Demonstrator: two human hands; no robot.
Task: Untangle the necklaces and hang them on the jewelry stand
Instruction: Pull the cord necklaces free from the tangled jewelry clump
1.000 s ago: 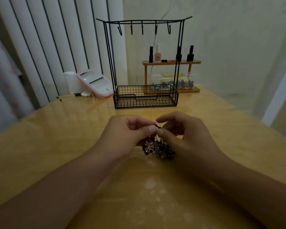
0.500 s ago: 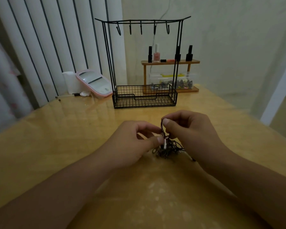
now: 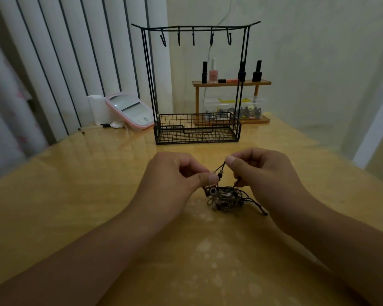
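Black cord runs taut between both hands above a tangled clump of necklaces (image 3: 224,198) lying on the glossy wooden table (image 3: 75,184), centre of view. Left hand (image 3: 175,175), at 9 o'clock of the clump: thumb and forefinger pinch the cord at a small bead, other fingers curled. Right hand (image 3: 265,173), at 2 o'clock of the clump: thumb and forefinger pinch the same cord higher up; a second strand passes under the curled fingers. Loose cord ends trail toward 4 o'clock. Jewelry stand (image 3: 196,85), black wire, at 12 o'clock, well apart from the hands; five hooks bare, basket base. Pink-rimmed mirror (image 3: 129,111) at 10 o'clock, wooden shelf (image 3: 231,83) with nail polish bottles behind the stand.
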